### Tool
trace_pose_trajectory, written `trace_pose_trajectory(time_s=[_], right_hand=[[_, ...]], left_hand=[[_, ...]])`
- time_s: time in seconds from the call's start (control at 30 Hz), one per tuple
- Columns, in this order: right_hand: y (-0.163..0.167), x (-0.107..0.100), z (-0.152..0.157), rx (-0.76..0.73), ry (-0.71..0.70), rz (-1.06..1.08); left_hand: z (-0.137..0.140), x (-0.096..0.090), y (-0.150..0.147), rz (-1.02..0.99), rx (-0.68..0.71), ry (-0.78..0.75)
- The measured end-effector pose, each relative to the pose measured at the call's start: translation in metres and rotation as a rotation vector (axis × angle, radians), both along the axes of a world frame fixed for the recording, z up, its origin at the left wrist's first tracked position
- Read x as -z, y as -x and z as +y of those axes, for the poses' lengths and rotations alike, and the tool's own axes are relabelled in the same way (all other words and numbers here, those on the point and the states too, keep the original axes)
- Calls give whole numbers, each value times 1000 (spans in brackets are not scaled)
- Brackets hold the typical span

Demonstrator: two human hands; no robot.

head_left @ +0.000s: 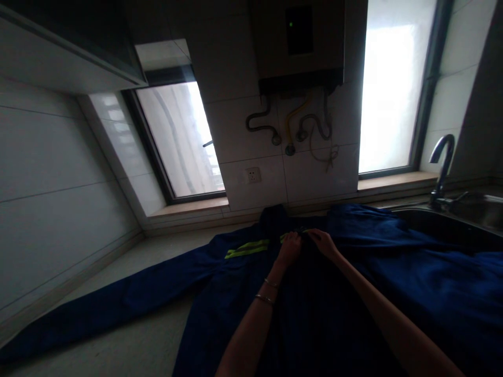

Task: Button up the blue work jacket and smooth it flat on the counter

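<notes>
A dark blue work jacket [220, 293] with a yellow-green reflective stripe [247, 247] lies spread flat on the pale countertop [129, 335], one sleeve stretched out to the left. My left hand [290, 247], with two thin bracelets on the wrist, pinches the fabric near the jacket's collar. My right hand [321, 242] grips the same spot just beside it, fingertips almost touching the left hand. Both hands are closed on the cloth at the middle of the chest.
A steel sink [451, 220] with a curved tap [442, 162] sits at the right; the jacket's right side drapes over it. A wall heater [298, 47] with hoses, a socket [252, 175] and two windows [184, 141] line the tiled back wall.
</notes>
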State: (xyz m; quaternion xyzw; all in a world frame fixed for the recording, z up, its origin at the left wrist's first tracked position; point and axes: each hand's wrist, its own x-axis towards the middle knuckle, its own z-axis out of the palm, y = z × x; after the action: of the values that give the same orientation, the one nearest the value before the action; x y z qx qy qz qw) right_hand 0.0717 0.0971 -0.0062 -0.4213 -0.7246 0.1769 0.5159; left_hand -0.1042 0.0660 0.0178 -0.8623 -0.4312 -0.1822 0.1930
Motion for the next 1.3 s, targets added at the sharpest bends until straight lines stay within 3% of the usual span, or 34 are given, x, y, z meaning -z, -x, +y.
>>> trace_pose_trajectory(time_s=[0.33, 0.97, 1.3], right_hand=[[5, -13, -15, -33, -91, -48], [5, -4, -14, -83, -128, -64], [12, -13, -23, 28, -145, -248]], left_hand=[[1, 3, 0, -37, -45, -31], [4, 7, -1, -107, -104, -41], [5, 10, 1, -59, -85, -90]])
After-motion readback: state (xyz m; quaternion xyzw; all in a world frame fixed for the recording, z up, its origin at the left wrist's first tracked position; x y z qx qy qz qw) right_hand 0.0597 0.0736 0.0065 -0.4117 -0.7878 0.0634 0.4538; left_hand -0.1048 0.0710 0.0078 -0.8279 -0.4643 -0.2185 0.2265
